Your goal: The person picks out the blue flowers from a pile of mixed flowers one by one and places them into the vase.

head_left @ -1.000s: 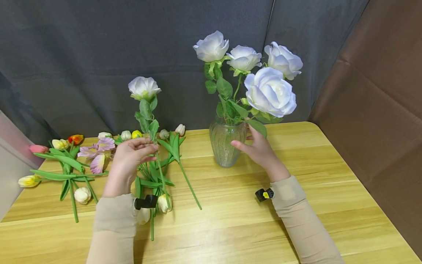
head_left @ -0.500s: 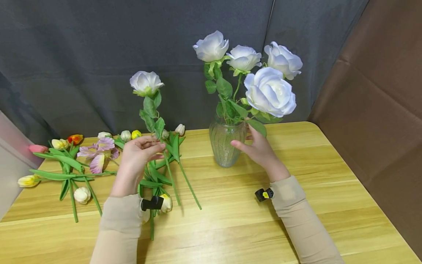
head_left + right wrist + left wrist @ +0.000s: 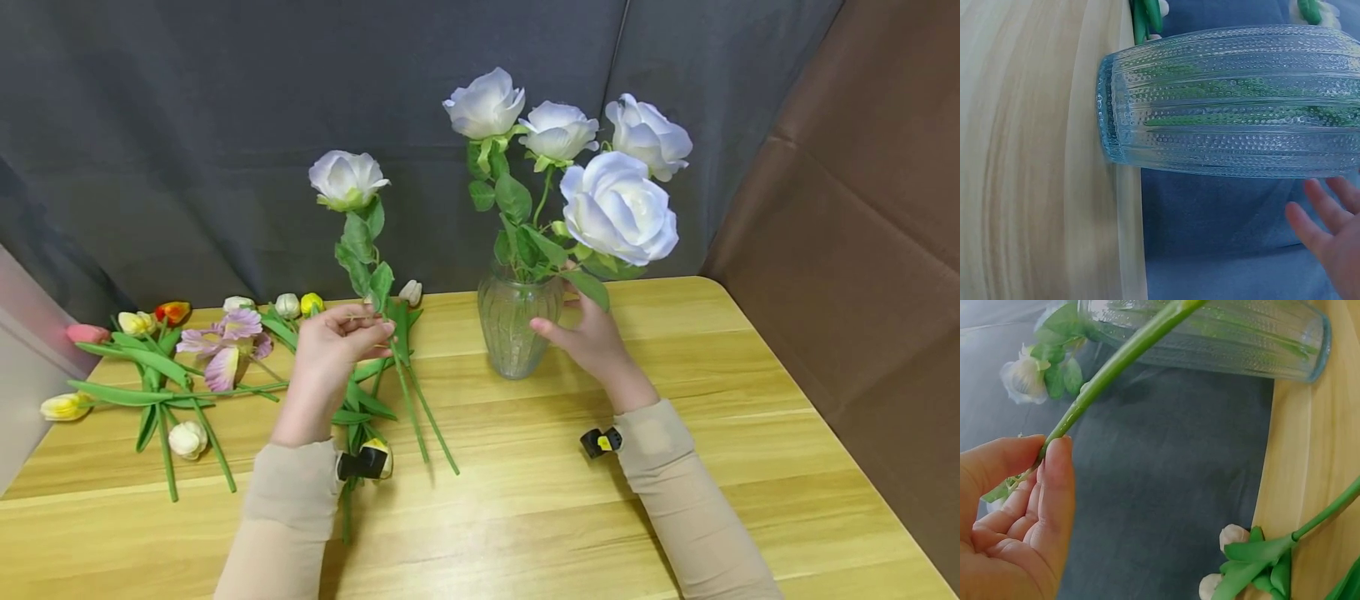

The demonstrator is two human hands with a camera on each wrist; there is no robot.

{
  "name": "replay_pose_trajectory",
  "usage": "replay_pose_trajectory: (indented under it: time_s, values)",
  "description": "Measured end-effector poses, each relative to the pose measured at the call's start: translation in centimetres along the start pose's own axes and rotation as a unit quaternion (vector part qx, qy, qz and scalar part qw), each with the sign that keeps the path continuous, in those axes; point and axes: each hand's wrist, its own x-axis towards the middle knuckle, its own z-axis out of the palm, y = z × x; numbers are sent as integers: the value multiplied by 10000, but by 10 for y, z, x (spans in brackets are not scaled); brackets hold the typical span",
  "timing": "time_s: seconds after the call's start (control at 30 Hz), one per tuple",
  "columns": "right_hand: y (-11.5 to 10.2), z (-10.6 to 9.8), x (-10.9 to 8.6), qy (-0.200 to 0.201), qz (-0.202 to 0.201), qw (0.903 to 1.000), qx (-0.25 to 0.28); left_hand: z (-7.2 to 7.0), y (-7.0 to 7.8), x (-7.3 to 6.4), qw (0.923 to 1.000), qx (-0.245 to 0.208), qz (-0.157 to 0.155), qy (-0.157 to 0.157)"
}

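Observation:
My left hand [image 3: 328, 358] pinches the green stem of a white rose [image 3: 348, 179] between thumb and fingertips. The bloom stands upright above the hand, and the bare stem slants down to the right below it. In the left wrist view the stem [image 3: 1116, 365] runs from the fingertips up toward the vase. A clear ribbed glass vase [image 3: 516, 333] stands to the right, bearing several white roses [image 3: 618, 208]. My right hand [image 3: 596, 346] is at the vase's right side, thumb and fingers spread; in the right wrist view the fingertips reach the glass near its upper part.
Loose tulips [image 3: 153, 367] in several colours lie across the table's left side, with a purple-petalled flower [image 3: 225, 342] among them. More tulip leaves and stems [image 3: 360, 400] lie under the left hand. A dark curtain [image 3: 225, 125] hangs behind the table [image 3: 540, 500]; brown cloth [image 3: 847, 208] is at right.
My left hand has moved to the right, carrying the white rose toward the vase; the bloom has risen slightly. The right hand has stayed at the vase.

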Motion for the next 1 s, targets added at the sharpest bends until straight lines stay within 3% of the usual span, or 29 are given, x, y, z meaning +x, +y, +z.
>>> replay_pose_trajectory:
  time_s: [0.07, 0.3, 0.37, 0.47, 0.6, 0.7, 0.93, 1.0]
  values:
    - [-4, -1, -1, 197, -138, 9997, 60, 2, 0, 0, 10000, 31, -7, 9]
    - [-41, -3, -9, 731, -31, 9970, 268, 8, 1, -3, 9998, 157, -4, 76]
    - [-33, -1, -8, 1056, -127, 9941, 206, 10, 1, -3, 9998, 161, 8, 85]
    - [-16, 1, -6, 1714, -633, 9832, 0, 12, 1, -4, 9999, 97, 32, 94]
    - [-1, 1, -4, 2371, -1546, 9589, -204, 15, 0, -5, 9999, 22, 57, 114]
    - [1, 0, -4, 2504, -1912, 9489, -193, 17, 1, -5, 9998, 3, 93, 147]
    - [1, 1, -3, 2453, -2016, 9482, -111, 22, 4, -8, 9993, -183, 164, 270]
    - [-1, 1, -4, 2523, -2112, 9442, -119, 23, 6, -9, 9989, -271, 221, 306]
